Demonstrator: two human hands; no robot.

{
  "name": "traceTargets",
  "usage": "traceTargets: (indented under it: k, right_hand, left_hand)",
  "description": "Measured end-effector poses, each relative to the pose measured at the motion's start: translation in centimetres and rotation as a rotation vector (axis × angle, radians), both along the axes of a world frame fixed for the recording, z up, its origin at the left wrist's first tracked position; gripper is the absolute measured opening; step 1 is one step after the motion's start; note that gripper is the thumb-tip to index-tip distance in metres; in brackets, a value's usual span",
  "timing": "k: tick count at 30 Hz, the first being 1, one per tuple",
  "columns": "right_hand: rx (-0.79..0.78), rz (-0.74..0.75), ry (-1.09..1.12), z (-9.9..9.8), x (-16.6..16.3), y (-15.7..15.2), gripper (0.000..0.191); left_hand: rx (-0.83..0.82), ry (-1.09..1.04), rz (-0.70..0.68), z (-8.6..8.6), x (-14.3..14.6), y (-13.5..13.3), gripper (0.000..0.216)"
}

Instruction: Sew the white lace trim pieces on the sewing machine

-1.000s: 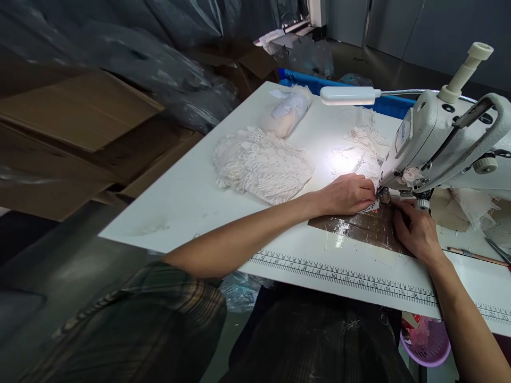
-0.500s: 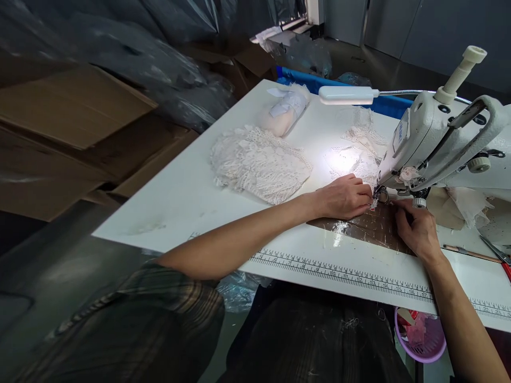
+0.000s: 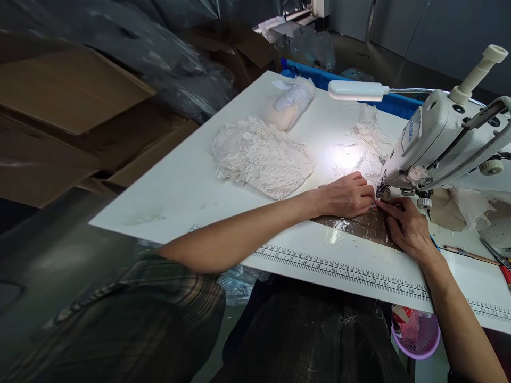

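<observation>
My left hand [image 3: 346, 196] is closed, its fingertips pressed together on white lace [image 3: 365, 166] just left of the presser foot [image 3: 384, 193] of a white sewing machine [image 3: 433, 125]. From the right, my right hand [image 3: 411, 227] reaches to the same spot. Its forefinger is stretched toward the left fingertips, and its thumb is bent beneath, pinching the edge of the lace in front of the foot. The fingers cover most of the lace at this point. Further lace lies loosely behind the needle, under the bright lamp [image 3: 357, 90]. Both hands rest over a brown shiny plate [image 3: 353, 230].
A pile of white lace pieces [image 3: 263, 157] and a tied pale fabric bundle [image 3: 289, 103] lie to the left. A printed ruler [image 3: 347, 272] runs along the front edge. Red-handled scissors [image 3: 505, 274] are at far right. A purple basket [image 3: 425, 348] stands below; cardboard boxes [image 3: 72, 90] stand at left.
My right hand has moved left and forward, its forefinger now meeting the left fingertips at the presser foot. My left hand stays almost in place. The view has shifted slightly.
</observation>
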State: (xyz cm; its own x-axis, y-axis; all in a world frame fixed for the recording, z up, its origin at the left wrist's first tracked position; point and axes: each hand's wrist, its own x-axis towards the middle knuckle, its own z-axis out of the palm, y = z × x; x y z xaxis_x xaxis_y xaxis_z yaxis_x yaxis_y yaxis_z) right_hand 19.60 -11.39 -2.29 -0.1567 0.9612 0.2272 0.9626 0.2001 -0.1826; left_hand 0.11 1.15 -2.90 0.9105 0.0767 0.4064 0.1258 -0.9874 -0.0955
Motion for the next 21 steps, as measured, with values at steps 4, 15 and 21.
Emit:
traceTargets:
  k: [4,15,21]
  right_hand:
    - [0.007,0.006,-0.013,-0.1,-0.1,-0.1,0.041]
    - [0.017,-0.003,-0.128,0.6,-1.1,-0.2,0.042]
    - [0.01,-0.001,-0.193,0.6,-1.7,-0.5,0.043]
  left_hand:
    - [-0.055,0.007,0.004,0.1,0.0,0.0,0.033]
    - [-0.001,-0.057,-0.019,0.2,-0.3,-0.4,0.033]
    - [-0.03,-0.033,-0.006,0.3,-0.5,-0.4,0.03]
